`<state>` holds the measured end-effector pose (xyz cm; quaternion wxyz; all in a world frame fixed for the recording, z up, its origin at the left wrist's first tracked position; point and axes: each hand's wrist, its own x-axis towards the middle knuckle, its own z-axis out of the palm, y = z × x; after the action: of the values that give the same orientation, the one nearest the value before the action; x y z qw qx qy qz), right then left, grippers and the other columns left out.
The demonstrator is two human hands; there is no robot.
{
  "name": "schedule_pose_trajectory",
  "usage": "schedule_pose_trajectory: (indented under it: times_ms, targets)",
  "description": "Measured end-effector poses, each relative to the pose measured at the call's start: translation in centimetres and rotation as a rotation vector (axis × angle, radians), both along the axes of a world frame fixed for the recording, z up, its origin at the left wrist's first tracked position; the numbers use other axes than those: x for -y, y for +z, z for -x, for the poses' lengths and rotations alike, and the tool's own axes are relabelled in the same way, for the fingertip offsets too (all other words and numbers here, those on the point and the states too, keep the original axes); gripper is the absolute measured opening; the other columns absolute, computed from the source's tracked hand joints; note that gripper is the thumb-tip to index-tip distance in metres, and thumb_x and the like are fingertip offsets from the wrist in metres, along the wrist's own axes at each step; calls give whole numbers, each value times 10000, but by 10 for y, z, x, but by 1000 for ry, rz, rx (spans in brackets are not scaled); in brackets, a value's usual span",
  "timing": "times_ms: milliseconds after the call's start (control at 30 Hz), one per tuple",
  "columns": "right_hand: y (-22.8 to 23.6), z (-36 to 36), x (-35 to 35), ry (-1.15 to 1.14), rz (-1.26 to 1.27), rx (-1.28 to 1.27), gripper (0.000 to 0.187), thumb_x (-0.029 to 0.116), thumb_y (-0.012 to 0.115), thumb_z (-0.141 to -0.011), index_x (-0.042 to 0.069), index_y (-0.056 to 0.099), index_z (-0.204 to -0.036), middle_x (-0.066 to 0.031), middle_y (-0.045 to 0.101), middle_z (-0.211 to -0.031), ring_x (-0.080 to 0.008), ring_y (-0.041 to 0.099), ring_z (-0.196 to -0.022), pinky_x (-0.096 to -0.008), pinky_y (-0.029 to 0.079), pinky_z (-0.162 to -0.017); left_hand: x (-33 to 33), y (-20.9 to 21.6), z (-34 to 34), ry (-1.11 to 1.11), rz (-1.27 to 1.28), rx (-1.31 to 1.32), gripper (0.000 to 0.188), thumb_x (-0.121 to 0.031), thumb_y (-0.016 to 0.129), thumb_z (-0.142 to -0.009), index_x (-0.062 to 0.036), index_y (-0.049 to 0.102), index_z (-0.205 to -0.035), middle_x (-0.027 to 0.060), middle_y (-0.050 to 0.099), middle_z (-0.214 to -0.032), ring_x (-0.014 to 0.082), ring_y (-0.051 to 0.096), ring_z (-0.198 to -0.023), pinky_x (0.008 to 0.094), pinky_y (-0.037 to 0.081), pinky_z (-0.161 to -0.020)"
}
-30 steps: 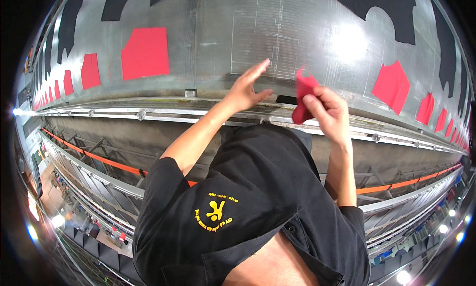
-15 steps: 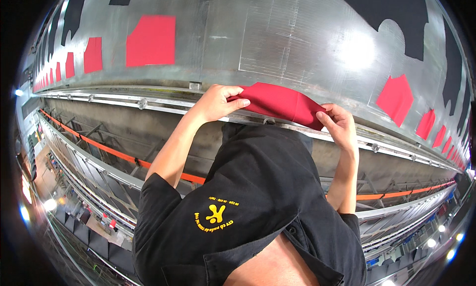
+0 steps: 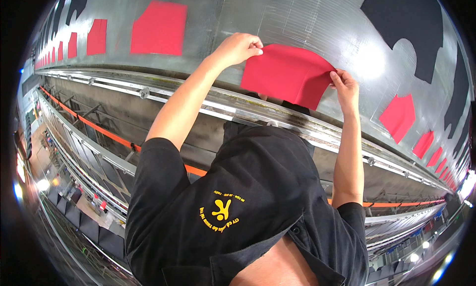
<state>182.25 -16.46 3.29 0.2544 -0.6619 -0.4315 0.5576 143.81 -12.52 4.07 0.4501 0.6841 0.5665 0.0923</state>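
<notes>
A red fabric piece [image 3: 290,73] is stretched between my two hands over the near part of the metal table [image 3: 218,43]. My left hand [image 3: 241,48] pinches its upper left corner between thumb and fingers. At the right corner, my right hand [image 3: 344,85] grips the cloth the same way. The piece bows a little, its lower edge hanging above the table's near side, with a shadow beneath. A pale outline scratched on the metal shows beyond the cloth.
Red cut pieces lie flat in a row to the left [image 3: 159,29] and right [image 3: 397,117]. Black cut pieces [image 3: 411,28] lie farther back. A metal rail [image 3: 218,105] runs along the near edge, and an orange bar [image 3: 99,129] passes lower behind me.
Both hands have moved away from me, carrying the red fabric piece from the rail out over the table. The cloth is now spread wider and flatter, with more of its face showing.
</notes>
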Motion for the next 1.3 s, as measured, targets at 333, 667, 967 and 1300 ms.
schedule_pose_trajectory:
  times_ms: [333, 667, 967, 1300]
  targets:
    - [0, -10, -35, 15, -45, 49, 288, 218, 704, -1022, -17, 722, -1188, -3, 707, -926, -79, 626, -778, -249, 535, -732, -31, -5, 3, -27, 88, -36, 276, -293, 717, -968, -38, 748, -1072, 137, 774, -992, 268, 737, -933, 387, 554, -822]
    - [-5, -16, -50, 1, -59, 70, 295, 220, 710, -1018, -21, 725, -1187, -28, 722, -928, -93, 639, -776, -256, 540, -717, -41, -13, 5, -12, 58, -92, 270, -295, 723, -960, -48, 756, -1063, 132, 770, -984, 275, 736, -925, 396, 555, -820]
    - [-8, -17, -56, -19, -64, 79, 296, 222, 706, -1018, -22, 725, -1185, -31, 721, -926, -94, 640, -768, -255, 540, -711, -45, -26, 8, 4, -26, -126, 261, -324, 723, -954, -86, 769, -1047, 105, 770, -937, 266, 739, -892, 398, 560, -802]
    - [-8, -13, -62, 2, -64, 100, 291, 220, 699, -1021, -21, 727, -1182, -34, 725, -931, -96, 646, -772, -259, 553, -725, -45, -32, 8, 72, -4, -101, 248, -321, 737, -935, -106, 780, -1049, 105, 778, -958, 267, 747, -912, 397, 572, -824]
